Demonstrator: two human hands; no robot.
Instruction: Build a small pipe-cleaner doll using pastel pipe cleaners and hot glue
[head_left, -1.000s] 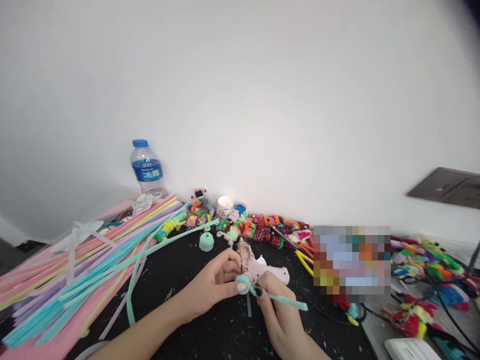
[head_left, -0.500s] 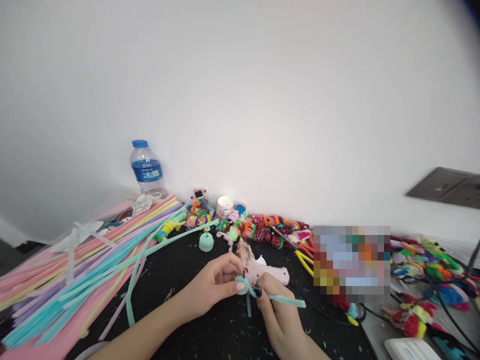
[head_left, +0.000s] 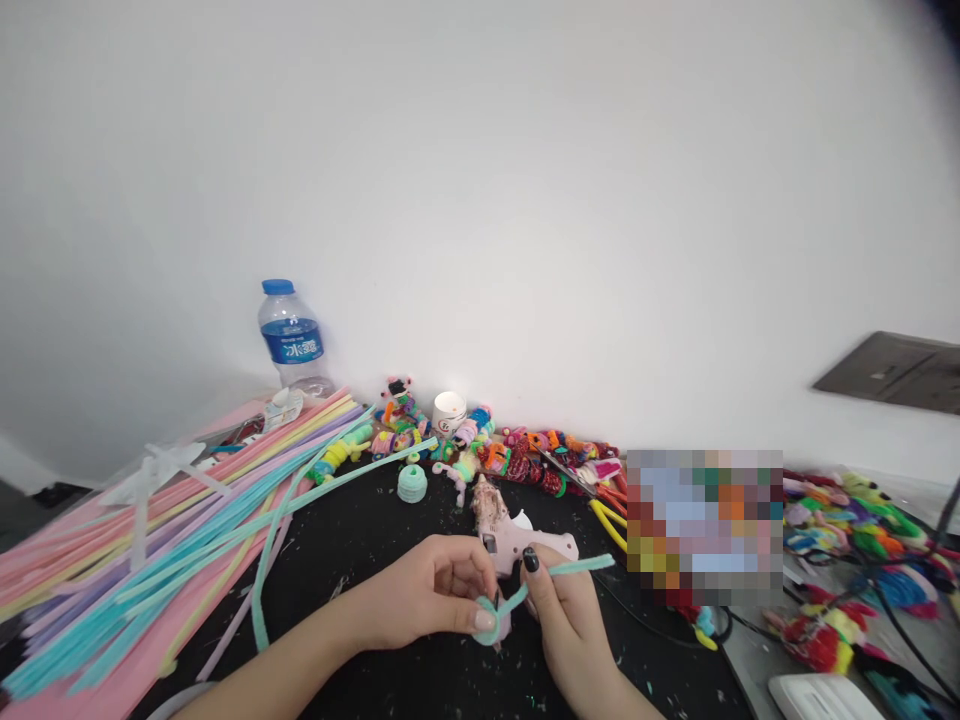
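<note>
A mint-green pipe cleaner [head_left: 513,603] runs between my two hands, its near end curled into a loop. My left hand [head_left: 450,592] pinches that loop between thumb and fingers. Farther along the strip, my right hand [head_left: 562,600] grips it between thumb and forefinger, and the free end sticks out to the right. Just behind my hands lies a pale pink glue gun [head_left: 525,538], partly covered by my right hand. A small coiled mint-green piece [head_left: 412,484] stands on the black mat [head_left: 360,560], beyond my left hand.
Bundles of pastel pipe cleaners [head_left: 187,540] spread across the left side. A water bottle [head_left: 291,338] and a paper cup [head_left: 450,413] stand near the wall. Colourful fuzzy figures [head_left: 517,462] line the back. Scissors [head_left: 611,520] lie right of centre; a black cable [head_left: 652,630] trails rightward.
My right hand has turned, raising the strip's free end. The loop in my left hand has moved slightly down and toward me, and the strip between my hands shows more.
</note>
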